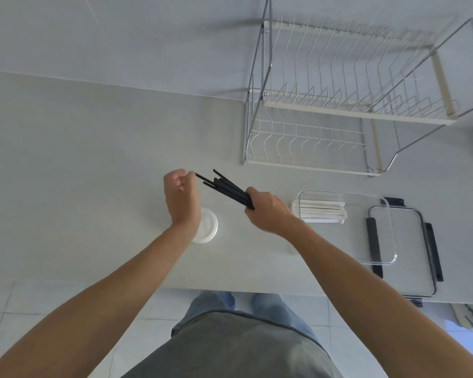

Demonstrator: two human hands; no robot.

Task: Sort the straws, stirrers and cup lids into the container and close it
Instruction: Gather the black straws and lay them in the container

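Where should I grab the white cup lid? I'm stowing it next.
Take the white cup lid by its exposed right rim, coming from above: it lies flat on the counter, and the left hand covers its left side.

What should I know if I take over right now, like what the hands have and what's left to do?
Right hand: gripping a bundle of black straws.
Left hand: pinching the tip of one straw.
Clear container: open, white wrapped sticks already inside at its far end.
Container lid: lying off, right of the container.
White cup lids: on the counter under the left wrist.
Left: put in straws and cup lids, then close.
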